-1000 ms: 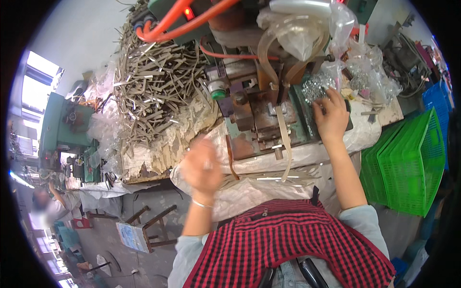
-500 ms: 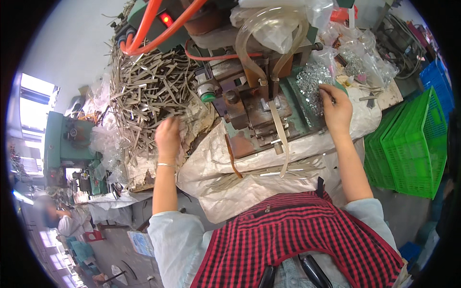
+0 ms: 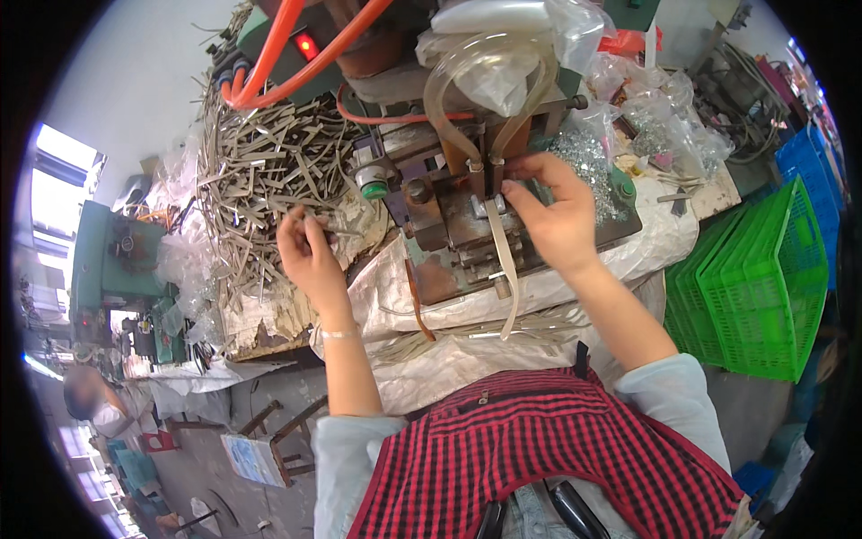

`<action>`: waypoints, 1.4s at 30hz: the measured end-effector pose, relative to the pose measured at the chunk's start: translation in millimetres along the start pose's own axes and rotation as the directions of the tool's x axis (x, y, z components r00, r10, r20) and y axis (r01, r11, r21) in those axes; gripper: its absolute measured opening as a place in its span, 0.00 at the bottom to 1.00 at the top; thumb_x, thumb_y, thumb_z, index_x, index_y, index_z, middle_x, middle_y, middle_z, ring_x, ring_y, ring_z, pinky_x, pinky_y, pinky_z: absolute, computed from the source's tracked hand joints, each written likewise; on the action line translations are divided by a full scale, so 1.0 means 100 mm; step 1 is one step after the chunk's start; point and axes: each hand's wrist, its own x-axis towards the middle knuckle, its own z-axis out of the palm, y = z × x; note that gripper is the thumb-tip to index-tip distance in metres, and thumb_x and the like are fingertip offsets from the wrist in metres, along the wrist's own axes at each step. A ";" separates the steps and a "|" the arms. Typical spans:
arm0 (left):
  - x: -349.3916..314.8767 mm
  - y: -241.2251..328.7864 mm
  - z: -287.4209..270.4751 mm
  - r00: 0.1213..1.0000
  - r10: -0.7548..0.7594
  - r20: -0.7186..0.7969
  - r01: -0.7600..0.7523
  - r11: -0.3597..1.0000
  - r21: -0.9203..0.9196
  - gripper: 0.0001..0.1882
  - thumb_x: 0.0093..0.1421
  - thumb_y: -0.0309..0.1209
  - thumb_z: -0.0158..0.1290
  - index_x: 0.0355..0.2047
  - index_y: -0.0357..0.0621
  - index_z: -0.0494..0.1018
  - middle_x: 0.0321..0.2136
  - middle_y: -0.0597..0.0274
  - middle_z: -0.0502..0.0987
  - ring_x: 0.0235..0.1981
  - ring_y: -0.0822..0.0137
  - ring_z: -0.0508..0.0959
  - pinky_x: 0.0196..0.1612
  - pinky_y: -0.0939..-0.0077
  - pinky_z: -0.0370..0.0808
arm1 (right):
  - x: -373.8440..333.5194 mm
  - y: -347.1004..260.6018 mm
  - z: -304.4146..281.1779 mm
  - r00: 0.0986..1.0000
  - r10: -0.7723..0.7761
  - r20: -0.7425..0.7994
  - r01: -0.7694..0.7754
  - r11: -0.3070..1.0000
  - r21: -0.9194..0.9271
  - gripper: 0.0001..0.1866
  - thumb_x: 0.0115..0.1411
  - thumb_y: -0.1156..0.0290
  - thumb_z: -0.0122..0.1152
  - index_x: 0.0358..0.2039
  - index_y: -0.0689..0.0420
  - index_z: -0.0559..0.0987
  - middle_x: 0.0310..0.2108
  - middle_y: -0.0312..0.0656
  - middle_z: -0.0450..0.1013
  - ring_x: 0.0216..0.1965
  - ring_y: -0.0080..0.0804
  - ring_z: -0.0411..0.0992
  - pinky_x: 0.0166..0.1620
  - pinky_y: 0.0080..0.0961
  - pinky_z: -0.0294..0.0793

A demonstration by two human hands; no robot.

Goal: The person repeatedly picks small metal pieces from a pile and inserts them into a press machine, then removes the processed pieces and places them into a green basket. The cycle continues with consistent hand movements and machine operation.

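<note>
grey metal strips (image 3: 269,166) heaped left, plenty remaining; left hand (image 3: 311,262) alongside, right hand (image 3: 558,216) at press (image 3: 420,214); both grips, finished count unclear.

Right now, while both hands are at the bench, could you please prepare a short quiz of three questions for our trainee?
1. What is nearest to the left hand?
A) the red-orange hoses
B) the pile of flat strips
C) the blue crates

2. True or false: the right hand is closer to the machine than the left hand is.

3. Fill in: the nearest crates on the person's right are coloured ____.

Key: 1. B; 2. True; 3. green.
</note>
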 end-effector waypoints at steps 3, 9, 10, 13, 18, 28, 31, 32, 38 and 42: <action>-0.32 -0.04 -0.14 0.991 -0.129 0.031 0.130 0.991 -0.041 0.09 0.72 0.30 0.54 0.43 0.36 0.76 0.33 0.60 0.82 0.29 0.73 0.81 0.31 0.81 0.75 | -0.08 0.01 0.13 0.992 0.104 -0.067 -0.092 0.982 0.163 0.15 0.58 0.82 0.66 0.47 0.64 0.79 0.42 0.40 0.79 0.42 0.26 0.77 0.48 0.23 0.75; -0.20 1.06 0.27 0.895 0.427 0.129 -0.335 0.834 -0.438 0.07 0.73 0.26 0.50 0.42 0.33 0.74 0.39 0.44 0.82 0.31 0.62 0.82 0.29 0.77 0.79 | -0.05 -0.08 0.15 0.952 0.302 0.041 -0.280 0.811 0.514 0.23 0.60 0.83 0.64 0.56 0.66 0.73 0.44 0.42 0.79 0.42 0.21 0.76 0.49 0.19 0.75; -0.14 1.24 0.34 0.843 0.515 0.154 -0.429 0.818 -0.384 0.07 0.72 0.26 0.51 0.42 0.33 0.74 0.38 0.44 0.82 0.30 0.63 0.82 0.28 0.77 0.79 | -0.04 -0.16 0.15 0.940 0.331 0.080 -0.318 0.768 0.557 0.23 0.60 0.83 0.64 0.56 0.66 0.73 0.44 0.42 0.79 0.42 0.21 0.76 0.49 0.19 0.75; -0.06 1.44 0.56 0.874 0.454 0.172 -0.405 0.878 -0.256 0.07 0.71 0.26 0.53 0.42 0.31 0.74 0.36 0.46 0.82 0.28 0.64 0.81 0.27 0.79 0.78 | -0.07 -0.27 0.17 0.940 0.329 0.094 -0.327 0.779 0.536 0.24 0.59 0.83 0.63 0.57 0.66 0.72 0.47 0.44 0.78 0.46 0.23 0.76 0.52 0.22 0.74; -0.31 1.23 0.44 0.707 0.650 0.277 -0.601 0.760 -0.250 0.06 0.59 0.16 0.60 0.37 0.34 0.78 0.32 0.50 0.83 0.37 0.54 0.85 0.38 0.62 0.84 | -0.19 -0.29 -0.22 0.993 -0.049 0.111 0.056 0.996 -0.066 0.23 0.55 0.76 0.68 0.53 0.58 0.79 0.56 0.46 0.74 0.56 0.42 0.74 0.61 0.36 0.71; -0.70 1.15 0.75 0.322 0.768 0.554 -0.875 0.465 -0.135 0.13 0.48 0.25 0.71 0.34 0.45 0.81 0.36 0.58 0.85 0.21 0.69 0.78 0.22 0.78 0.71 | -0.09 0.87 -0.81 0.974 -0.202 -0.101 0.071 0.700 -0.711 0.07 0.53 0.68 0.70 0.32 0.54 0.85 0.50 0.52 0.76 0.57 0.55 0.71 0.56 0.46 0.72; -0.68 1.13 0.75 0.315 0.768 0.557 -0.867 0.471 -0.160 0.14 0.47 0.25 0.71 0.35 0.45 0.81 0.36 0.59 0.85 0.21 0.69 0.78 0.22 0.78 0.72 | -0.13 1.00 -0.79 0.979 -0.094 -0.179 -0.066 0.688 -0.722 0.05 0.53 0.69 0.70 0.31 0.53 0.85 0.48 0.49 0.76 0.55 0.52 0.72 0.55 0.45 0.72; -0.67 1.11 0.77 0.319 0.774 0.547 -0.866 0.472 -0.162 0.14 0.47 0.25 0.72 0.35 0.45 0.81 0.36 0.58 0.85 0.22 0.69 0.78 0.22 0.77 0.72 | -0.10 0.97 -0.74 0.975 -0.187 -0.121 0.037 0.671 -0.741 0.05 0.52 0.69 0.71 0.31 0.51 0.84 0.47 0.47 0.76 0.54 0.50 0.73 0.51 0.42 0.75; -0.77 1.18 0.71 0.413 0.688 0.597 -0.800 0.587 -0.124 0.16 0.48 0.24 0.71 0.39 0.42 0.83 0.40 0.53 0.86 0.26 0.65 0.82 0.25 0.77 0.75 | 0.13 1.04 -0.52 0.930 -0.260 0.260 0.356 0.459 -0.814 0.10 0.51 0.69 0.70 0.33 0.52 0.79 0.53 0.41 0.74 0.61 0.45 0.69 0.42 0.42 0.77; -1.07 1.23 0.33 0.582 0.521 0.625 -0.693 0.720 0.045 0.16 0.50 0.20 0.67 0.41 0.40 0.83 0.43 0.49 0.86 0.36 0.61 0.85 0.33 0.75 0.78 | 0.16 0.92 -0.63 0.987 -0.151 0.054 0.149 0.734 -0.662 0.07 0.57 0.71 0.67 0.36 0.54 0.80 0.42 0.43 0.78 0.49 0.44 0.77 0.41 0.37 0.76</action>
